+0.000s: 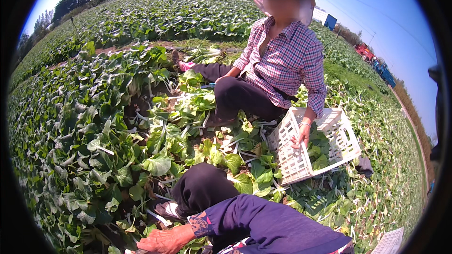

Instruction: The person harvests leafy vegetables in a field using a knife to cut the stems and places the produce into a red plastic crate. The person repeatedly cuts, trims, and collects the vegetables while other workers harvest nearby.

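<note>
My right hand (pixel 166 240) is low at the bottom edge, fingers curled, among leafy greens beside my shoe (pixel 166 209). A small dark thing shows under the fingers, cut off by the picture's edge; I cannot tell what it is. My left hand is out of view. Cut leafy greens (pixel 212 151) with white stems lie on the soil before my bent knee. Opposite sits a person in a checked shirt (pixel 282 56) and brimmed hat. One hand of this person rests on the rim of a tilted white plastic crate (pixel 293 155) with greens inside; the other is near a small blue tool (pixel 208 85) by the knee.
Dense rows of standing greens (pixel 81 141) fill the left side. Scattered leaves and stems (pixel 374 155) cover the ground at the right. Another white crate (pixel 388 241) shows at the lower right. Far off are a red vehicle (pixel 364 52) and a blue one (pixel 384 74).
</note>
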The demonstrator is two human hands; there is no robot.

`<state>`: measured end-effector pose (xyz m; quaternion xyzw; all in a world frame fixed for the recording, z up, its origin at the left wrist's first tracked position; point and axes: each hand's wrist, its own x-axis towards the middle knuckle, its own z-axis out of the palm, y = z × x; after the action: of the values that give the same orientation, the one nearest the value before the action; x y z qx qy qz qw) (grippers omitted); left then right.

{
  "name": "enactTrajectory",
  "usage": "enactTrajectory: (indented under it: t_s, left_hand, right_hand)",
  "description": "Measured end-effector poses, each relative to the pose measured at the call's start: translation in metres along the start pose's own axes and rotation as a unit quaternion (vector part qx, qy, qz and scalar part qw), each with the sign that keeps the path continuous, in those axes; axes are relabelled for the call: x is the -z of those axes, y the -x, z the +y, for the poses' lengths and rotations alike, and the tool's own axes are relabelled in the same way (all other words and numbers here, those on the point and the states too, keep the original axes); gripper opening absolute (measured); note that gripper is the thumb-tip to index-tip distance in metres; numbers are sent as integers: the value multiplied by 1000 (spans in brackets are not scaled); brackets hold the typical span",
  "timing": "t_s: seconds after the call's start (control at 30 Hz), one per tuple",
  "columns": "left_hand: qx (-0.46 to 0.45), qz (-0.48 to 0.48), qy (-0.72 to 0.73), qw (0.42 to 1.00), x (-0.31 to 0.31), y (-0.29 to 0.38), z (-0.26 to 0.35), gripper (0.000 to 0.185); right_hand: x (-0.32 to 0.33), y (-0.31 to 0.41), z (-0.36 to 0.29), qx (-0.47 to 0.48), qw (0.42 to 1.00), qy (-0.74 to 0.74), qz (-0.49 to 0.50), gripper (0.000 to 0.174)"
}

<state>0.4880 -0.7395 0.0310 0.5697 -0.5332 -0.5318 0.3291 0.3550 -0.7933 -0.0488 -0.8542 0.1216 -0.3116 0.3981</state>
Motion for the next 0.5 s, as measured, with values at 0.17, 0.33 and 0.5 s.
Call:
enactTrajectory:
  t_s: [0.17,0.33,0.5]
  left_hand:
    - [3,11,4,1000,0,3,0,34]
    - [7,29,9,1000,3,7,-9,33]
    - [12,51,14,999,9,14,-17,33]
  right_hand:
    - [-9,0,0,-1,1000,19,7,13]
    - [-15,5,2,7,1000,12,8,13]
    - [-4,1,-13,27,999,25,9,13]
